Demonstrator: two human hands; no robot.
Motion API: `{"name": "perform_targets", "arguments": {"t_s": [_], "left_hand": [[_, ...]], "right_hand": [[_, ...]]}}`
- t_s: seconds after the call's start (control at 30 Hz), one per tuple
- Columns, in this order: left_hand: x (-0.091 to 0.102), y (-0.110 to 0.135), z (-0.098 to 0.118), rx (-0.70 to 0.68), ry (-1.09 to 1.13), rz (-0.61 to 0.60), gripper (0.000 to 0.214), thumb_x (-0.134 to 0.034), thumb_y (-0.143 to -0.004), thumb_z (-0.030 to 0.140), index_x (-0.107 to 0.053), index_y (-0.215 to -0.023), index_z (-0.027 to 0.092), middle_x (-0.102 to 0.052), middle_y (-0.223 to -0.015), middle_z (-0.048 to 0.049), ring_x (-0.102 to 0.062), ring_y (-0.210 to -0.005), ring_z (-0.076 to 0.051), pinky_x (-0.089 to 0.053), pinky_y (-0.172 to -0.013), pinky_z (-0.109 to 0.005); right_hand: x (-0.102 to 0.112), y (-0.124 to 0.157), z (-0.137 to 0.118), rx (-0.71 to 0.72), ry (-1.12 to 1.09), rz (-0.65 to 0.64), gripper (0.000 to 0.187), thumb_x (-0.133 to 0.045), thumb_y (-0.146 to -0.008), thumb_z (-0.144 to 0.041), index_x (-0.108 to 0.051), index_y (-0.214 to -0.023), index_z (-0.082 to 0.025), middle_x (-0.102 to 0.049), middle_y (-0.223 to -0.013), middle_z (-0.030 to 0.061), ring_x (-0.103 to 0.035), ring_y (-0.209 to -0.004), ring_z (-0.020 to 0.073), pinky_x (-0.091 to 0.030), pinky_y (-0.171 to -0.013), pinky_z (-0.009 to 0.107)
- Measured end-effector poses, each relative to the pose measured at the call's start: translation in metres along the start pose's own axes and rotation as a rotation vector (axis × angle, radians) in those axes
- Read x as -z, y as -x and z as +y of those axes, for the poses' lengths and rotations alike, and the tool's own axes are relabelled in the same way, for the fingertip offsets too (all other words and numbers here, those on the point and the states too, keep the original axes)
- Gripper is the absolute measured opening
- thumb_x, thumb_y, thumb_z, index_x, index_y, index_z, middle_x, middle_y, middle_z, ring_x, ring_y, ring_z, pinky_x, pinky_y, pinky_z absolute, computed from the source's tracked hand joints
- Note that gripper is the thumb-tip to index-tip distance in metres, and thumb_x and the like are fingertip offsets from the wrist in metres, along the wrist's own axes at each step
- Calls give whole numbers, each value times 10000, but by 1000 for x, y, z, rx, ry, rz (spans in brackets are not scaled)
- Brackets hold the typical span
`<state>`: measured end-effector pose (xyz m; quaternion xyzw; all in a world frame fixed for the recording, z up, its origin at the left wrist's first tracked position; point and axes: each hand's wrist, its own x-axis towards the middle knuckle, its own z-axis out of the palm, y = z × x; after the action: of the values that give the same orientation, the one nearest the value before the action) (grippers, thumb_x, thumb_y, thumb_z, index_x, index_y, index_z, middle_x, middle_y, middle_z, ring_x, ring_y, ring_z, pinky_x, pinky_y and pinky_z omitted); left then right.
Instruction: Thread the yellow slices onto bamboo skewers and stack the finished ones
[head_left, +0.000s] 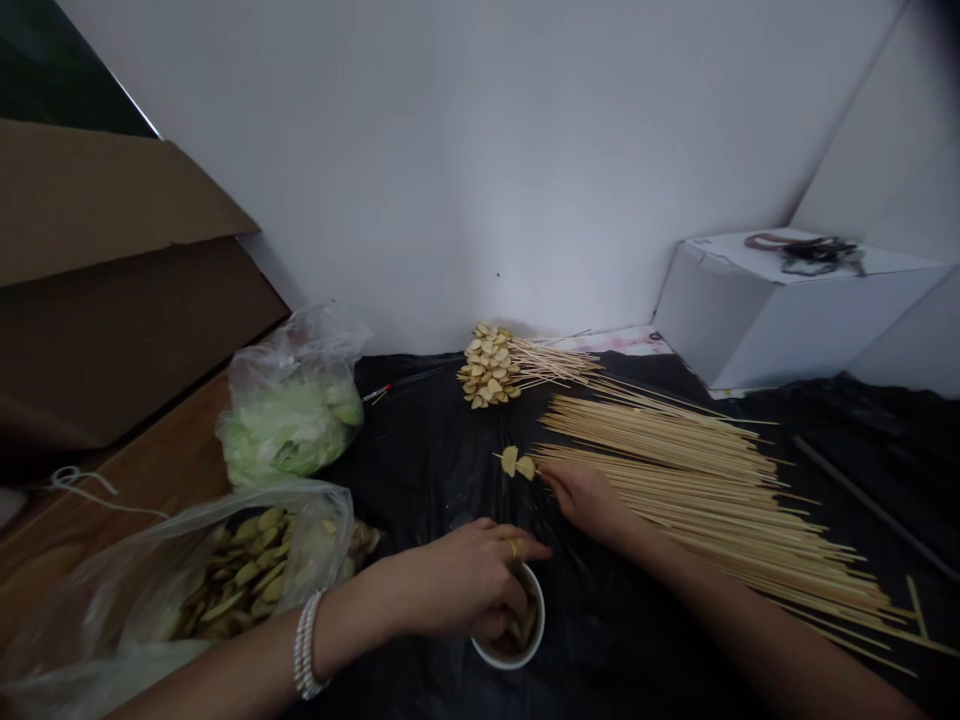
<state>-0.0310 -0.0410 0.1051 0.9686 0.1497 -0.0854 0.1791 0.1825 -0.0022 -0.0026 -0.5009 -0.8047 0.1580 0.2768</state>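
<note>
My left hand reaches into a small white bowl of pale vegetable slices, its fingers curled over the contents. My right hand pinches a bamboo skewer that carries two yellowish slices near its tip, held low over the black plastic sheet. Right of that hand lies a wide pile of bare bamboo skewers. A bundle of finished skewers loaded with slices rests by the wall.
A clear bag of yellow-green slices lies at the near left, a bag of leafy greens behind it. A cardboard box stands at the far left. A white box sits at the back right.
</note>
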Motion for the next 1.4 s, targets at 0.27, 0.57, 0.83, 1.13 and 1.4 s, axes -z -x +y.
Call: {"name": "perform_targets", "arguments": {"t_s": [0.27,0.57,0.83,1.13,1.4], "left_hand": [[-3,-1,-2,-28,-13,27,78,-641,-784,280,-714,-804,259,-536,-1337,-26,-467,-1221,-231,-390,-910,-343],[0,-3,0,-3,30,-30,135,-691,-730,288,-708,-863,273,-516,-1352,-51,-466,-1218,-269,-397,-905,-387],[-2,-5,0,0,72,-54,93,-680,-721,182,-708,-780,249,-516,-1353,-53,-475,-1217,-271,-376,-954,-402],[38,14,-1,117,571,107,161,-658,-660,94,-633,-784,193,-601,-1232,-79,-502,-1201,-238,-420,-930,-324],[1,16,-74,536,1374,927,233,-739,-699,267,-572,-818,157,-706,-803,-60,-677,-775,-175,-514,-649,-238]], "right_hand": [[0,0,0,-4,3,-11,246,-378,-934,-203,-590,-811,-191,-649,-785,47,-571,-751,161,-379,-687,255],[0,0,0,-7,31,-11,246,-381,-932,-197,-583,-793,-195,-645,-767,40,-568,-736,158,-372,-673,251],[2,0,-1,-9,31,-11,260,-371,-937,-207,-581,-785,-192,-644,-763,44,-566,-729,160,-377,-673,253],[2,0,2,-12,-6,-14,237,-398,-922,-194,-630,-874,-193,-674,-823,60,-601,-777,176,-407,-709,265],[12,0,2,-21,-18,67,261,-383,-928,-218,-640,-972,-209,-683,-878,57,-612,-821,180,-422,-739,272]]}}
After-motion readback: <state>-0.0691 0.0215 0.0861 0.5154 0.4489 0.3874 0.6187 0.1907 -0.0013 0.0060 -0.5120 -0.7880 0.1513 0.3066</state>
